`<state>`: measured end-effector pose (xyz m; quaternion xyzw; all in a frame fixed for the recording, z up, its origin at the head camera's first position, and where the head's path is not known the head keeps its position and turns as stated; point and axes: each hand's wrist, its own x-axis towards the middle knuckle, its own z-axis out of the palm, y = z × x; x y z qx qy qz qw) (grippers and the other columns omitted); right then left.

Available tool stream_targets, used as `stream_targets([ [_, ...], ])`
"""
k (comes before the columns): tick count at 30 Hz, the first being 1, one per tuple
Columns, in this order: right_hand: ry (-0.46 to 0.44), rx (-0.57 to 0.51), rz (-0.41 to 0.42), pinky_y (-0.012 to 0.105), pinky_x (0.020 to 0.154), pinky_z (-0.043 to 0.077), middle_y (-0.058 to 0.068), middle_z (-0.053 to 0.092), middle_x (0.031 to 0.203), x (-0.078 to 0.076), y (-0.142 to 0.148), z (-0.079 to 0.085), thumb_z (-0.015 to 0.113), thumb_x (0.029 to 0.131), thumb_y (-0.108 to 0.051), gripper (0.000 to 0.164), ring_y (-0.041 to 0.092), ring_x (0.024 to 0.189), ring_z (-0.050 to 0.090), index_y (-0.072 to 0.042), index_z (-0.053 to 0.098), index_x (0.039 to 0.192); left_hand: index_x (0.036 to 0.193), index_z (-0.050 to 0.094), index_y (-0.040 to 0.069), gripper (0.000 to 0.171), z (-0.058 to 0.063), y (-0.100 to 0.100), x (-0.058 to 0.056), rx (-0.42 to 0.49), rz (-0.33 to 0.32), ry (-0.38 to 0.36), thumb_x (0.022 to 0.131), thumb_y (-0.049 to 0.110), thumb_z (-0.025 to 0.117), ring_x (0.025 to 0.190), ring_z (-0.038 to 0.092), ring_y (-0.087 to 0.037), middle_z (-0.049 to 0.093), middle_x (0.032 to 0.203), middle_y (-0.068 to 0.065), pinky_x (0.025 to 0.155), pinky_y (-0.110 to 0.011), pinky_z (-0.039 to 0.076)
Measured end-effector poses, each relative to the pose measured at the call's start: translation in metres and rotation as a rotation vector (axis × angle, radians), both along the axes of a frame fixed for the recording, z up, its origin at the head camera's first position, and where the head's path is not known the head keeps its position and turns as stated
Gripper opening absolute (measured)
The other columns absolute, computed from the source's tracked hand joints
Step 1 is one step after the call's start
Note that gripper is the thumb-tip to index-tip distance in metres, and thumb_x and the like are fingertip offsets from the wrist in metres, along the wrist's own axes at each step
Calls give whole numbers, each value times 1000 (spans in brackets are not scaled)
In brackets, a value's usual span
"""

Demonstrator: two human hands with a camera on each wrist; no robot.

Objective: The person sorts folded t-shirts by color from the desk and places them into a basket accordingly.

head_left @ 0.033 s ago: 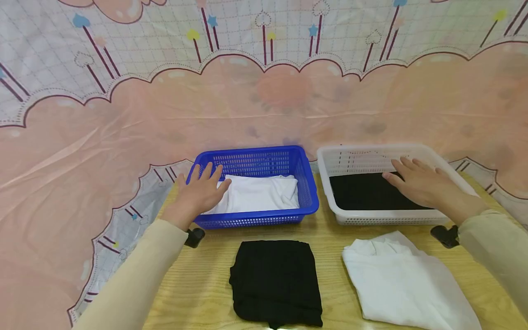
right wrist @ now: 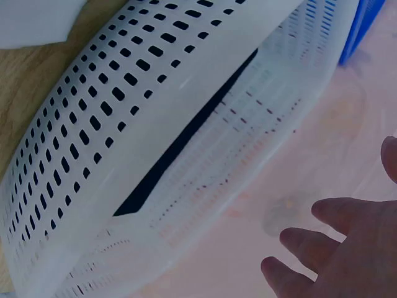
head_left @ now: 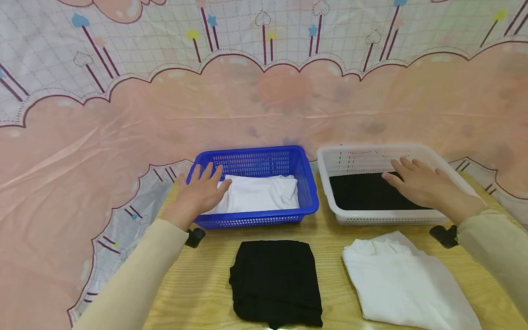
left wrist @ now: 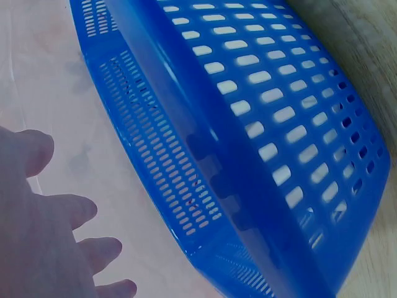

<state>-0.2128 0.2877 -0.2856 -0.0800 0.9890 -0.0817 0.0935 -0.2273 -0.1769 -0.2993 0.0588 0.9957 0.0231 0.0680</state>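
Observation:
My left hand [head_left: 200,192] is held over the left end of a blue plastic basket [head_left: 311,183], fingers spread and holding nothing. Folded white cloth [head_left: 261,195] lies in that basket. Over the right part of a white plastic basket [head_left: 330,192], my right hand [head_left: 425,185] hovers with its fingers extended and nothing in them. Black cloth [head_left: 363,192] lies inside the white one. In the wrist views the left fingers [left wrist: 80,210] and the right fingers [right wrist: 310,245] show apart from the basket rims.
Nearer to me on the wooden table [head_left: 198,279] lie a folded black garment [head_left: 276,282] and, to its right, a folded white garment [head_left: 406,282]. Behind the baskets hangs a patterned pink and white curtain [head_left: 284,101]. The baskets stand side by side with a narrow gap.

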Motion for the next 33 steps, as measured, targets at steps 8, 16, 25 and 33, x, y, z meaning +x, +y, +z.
stream_targets([
  [8, 9, 2, 5, 68, 90, -4, 29, 1, 143, -2, -3, 2, 16, 88, -64, 84, 49, 126, -2, -1, 6, 142, 145, 7, 16, 71, -5, 3, 0, 19, -8, 24, 89, 60, 15, 131, -7, -40, 2, 148, -14, 94, -64, -10],
  [16, 17, 29, 30, 68, 90, -4, 26, 4, 144, 1, -11, -1, 15, 88, -63, 83, 47, 127, 1, -2, 10, 143, 144, 14, 16, 69, -13, 10, 0, 58, -39, 61, 90, 58, 21, 133, 1, -38, 10, 148, -14, 99, -61, 2],
  [25, 204, -10, 86, 58, 92, 27, 25, 35, 135, 13, -28, -10, 25, 91, -55, 71, 44, 118, 34, -1, 33, 137, 136, 36, 9, 60, -19, 14, 10, 168, -107, 234, 91, 48, 40, 125, 29, -33, 36, 135, -16, 98, -50, 27],
  [33, 352, -236, 51, 53, 79, 38, 17, 54, 120, 24, -42, -21, 38, 94, -42, 48, 39, 100, 52, -8, 51, 125, 118, 54, 16, 37, -26, 21, 32, 437, -45, 410, 89, 39, 48, 101, 50, -22, 55, 109, -3, 79, -40, 44],
])
